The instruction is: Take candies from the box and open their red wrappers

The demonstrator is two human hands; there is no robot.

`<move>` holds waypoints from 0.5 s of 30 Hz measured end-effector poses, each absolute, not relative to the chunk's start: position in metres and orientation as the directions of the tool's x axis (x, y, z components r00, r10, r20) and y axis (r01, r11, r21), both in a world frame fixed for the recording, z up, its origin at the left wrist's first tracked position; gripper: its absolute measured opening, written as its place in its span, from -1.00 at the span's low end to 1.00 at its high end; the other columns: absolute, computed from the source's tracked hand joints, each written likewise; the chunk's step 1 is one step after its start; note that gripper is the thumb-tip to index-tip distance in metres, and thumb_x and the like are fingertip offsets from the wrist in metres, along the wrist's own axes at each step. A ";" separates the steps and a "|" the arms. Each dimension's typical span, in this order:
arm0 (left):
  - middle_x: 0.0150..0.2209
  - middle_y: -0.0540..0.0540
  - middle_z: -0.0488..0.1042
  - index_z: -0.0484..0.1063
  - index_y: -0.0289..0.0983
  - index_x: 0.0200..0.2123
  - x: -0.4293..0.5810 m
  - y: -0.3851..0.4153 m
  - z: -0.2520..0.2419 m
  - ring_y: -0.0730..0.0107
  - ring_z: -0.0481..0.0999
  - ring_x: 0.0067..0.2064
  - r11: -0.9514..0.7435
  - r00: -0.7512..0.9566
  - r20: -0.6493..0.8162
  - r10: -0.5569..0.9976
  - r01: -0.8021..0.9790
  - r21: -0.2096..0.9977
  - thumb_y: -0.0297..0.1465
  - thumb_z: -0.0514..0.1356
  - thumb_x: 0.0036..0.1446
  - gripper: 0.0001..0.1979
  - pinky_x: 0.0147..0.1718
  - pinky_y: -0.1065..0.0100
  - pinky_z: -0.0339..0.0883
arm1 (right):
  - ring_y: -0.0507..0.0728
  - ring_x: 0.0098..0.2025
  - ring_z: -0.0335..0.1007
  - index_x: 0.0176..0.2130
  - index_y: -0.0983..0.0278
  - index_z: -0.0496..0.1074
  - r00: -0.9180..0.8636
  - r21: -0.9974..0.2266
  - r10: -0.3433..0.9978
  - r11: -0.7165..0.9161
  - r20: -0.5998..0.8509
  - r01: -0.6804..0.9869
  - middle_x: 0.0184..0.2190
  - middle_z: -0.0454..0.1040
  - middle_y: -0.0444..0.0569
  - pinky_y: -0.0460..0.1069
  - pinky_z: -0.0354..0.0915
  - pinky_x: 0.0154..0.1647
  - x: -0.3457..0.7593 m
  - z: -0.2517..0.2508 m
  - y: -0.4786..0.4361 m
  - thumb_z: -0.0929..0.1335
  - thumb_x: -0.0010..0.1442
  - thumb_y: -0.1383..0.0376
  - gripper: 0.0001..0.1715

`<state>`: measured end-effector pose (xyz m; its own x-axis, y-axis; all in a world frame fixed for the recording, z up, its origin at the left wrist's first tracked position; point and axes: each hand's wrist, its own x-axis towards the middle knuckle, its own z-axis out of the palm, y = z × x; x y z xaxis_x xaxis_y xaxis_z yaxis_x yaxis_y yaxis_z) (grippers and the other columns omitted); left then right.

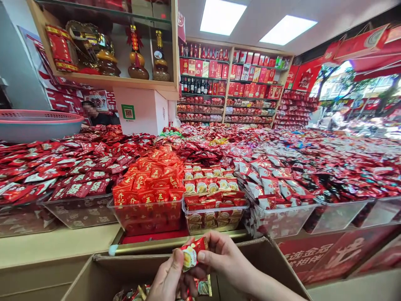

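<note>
Both my hands are above an open cardboard box point(125, 267), together on one small red candy packet point(192, 253) with a pale round picture on it. My left hand point(169, 274) grips its left end between thumb and fingers. On the right end, my right hand point(221, 257) pinches with thumb and forefinger. Under my left fingers another candy packet point(204, 287) shows partly; whether a hand holds it I cannot tell. More wrapped packets point(138, 292) lie low inside the box. Just beyond stands a clear plastic bin point(216, 217) of similar red-and-cream packets.
Clear bins of wrapped sweets line the counter, including a bin of bright red packets point(147, 209) and one of white-and-red packets point(282, 217). A pink-rimmed basin point(40, 123) is at left. A person point(102, 117) sits behind the counter. Overhead hangs a bottle cabinet point(115, 81).
</note>
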<state>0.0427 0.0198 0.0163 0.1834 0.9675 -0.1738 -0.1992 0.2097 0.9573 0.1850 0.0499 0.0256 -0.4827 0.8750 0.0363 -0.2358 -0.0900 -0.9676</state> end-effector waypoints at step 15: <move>-0.19 0.02 0.50 0.26 -0.15 -0.10 -0.032 0.078 0.000 0.44 0.47 -0.18 -0.469 0.307 0.514 0.801 0.855 0.221 -0.30 -0.03 0.09 -0.71 -0.26 0.50 0.38 | 0.02 -0.27 0.25 -0.25 0.30 0.28 -0.185 -0.443 0.808 0.480 0.560 0.758 -0.30 0.39 -0.05 -0.11 0.13 -0.27 0.227 0.176 0.226 0.15 0.08 0.38 -0.78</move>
<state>-0.0324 0.0775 0.0000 0.3065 0.8008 0.5145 0.8552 -0.4691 0.2206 0.2268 0.2258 0.1760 -0.1846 0.8078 0.5598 0.7576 0.4798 -0.4425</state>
